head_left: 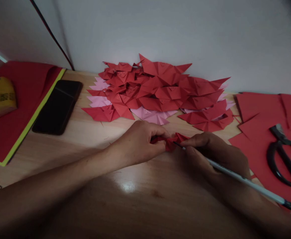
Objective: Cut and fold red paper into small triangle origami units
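Note:
Between thumb and fingers, my left hand (145,141) pinches a small folded red paper piece (170,144) just above the table. My right hand (215,152) grips a long pen (247,182) with a light barrel and dark ends. The pen's tip meets the red paper or hovers right over it; I cannot tell which. Part of the paper is hidden behind my left fingers. Just beyond my hands lies a pile of folded red paper shapes (160,84) with pointed ends, some bearing small drawn marks. Pink folded shapes (152,114) show among them.
Black-handled scissors (284,162) rest on red paper sheets (257,106) at the right. On the left are a dark phone (58,108), red sheets with a yellow edge (32,127) and a yellow object (1,98). A white wall (210,36) stands behind the wooden table (98,202).

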The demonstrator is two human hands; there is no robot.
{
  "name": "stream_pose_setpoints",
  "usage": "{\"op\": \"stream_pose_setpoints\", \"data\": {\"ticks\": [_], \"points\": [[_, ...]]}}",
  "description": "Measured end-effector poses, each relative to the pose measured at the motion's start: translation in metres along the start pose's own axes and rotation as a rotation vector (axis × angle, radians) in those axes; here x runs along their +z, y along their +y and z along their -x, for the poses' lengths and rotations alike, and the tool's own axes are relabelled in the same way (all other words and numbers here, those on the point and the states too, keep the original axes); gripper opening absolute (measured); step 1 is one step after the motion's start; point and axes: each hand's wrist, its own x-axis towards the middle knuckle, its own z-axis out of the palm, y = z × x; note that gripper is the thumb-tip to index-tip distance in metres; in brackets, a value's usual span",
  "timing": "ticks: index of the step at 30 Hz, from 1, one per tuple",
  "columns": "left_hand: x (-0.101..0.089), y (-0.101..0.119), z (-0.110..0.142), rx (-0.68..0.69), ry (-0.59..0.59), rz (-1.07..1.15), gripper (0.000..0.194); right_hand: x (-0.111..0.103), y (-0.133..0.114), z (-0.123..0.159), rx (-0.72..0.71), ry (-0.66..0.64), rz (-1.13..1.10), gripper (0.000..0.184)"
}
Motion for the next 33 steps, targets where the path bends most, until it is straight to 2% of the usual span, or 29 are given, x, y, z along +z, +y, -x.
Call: {"op": "stream_pose_setpoints", "data": {"ticks": [22, 33], "points": [[0.0001, -0.0029, 0.0007, -0.012, -0.028, 0.001, 0.023, 0.0000, -0.0003, -0.0018, 0.032, -0.022, 0.015, 0.009], [0.0000, -0.0038, 0.0004, -0.030, -0.028, -0.006, 0.022, -0.0020, -0.0005, -0.0037, 0.001, -0.047, 0.013, 0.010]]}}
